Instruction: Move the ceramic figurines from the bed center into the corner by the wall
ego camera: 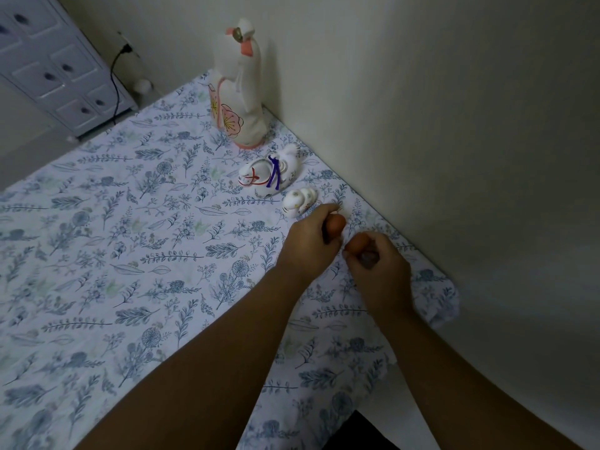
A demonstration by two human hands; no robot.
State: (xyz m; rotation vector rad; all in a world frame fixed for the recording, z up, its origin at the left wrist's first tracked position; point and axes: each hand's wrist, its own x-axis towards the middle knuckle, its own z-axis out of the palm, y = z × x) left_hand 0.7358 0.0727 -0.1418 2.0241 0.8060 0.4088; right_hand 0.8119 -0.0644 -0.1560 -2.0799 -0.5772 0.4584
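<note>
A tall white figurine (238, 92) with pink flowers stands on the bed by the wall. In front of it lies a white horse-shaped figurine (271, 172) with red and purple cords, then a small white figurine (298, 201). My left hand (308, 246) is closed around a small brown figurine (336, 222), just below the small white one. My right hand (378, 264) grips another small brown figurine (357, 241) close to the wall. Both brown pieces are mostly hidden by my fingers.
The bed has a white sheet (130, 254) with blue leaf prints. The pale wall (454, 125) runs along its right side. A white drawer cabinet (58, 66) and a black cable (115, 86) from a wall socket lie beyond the far bed edge.
</note>
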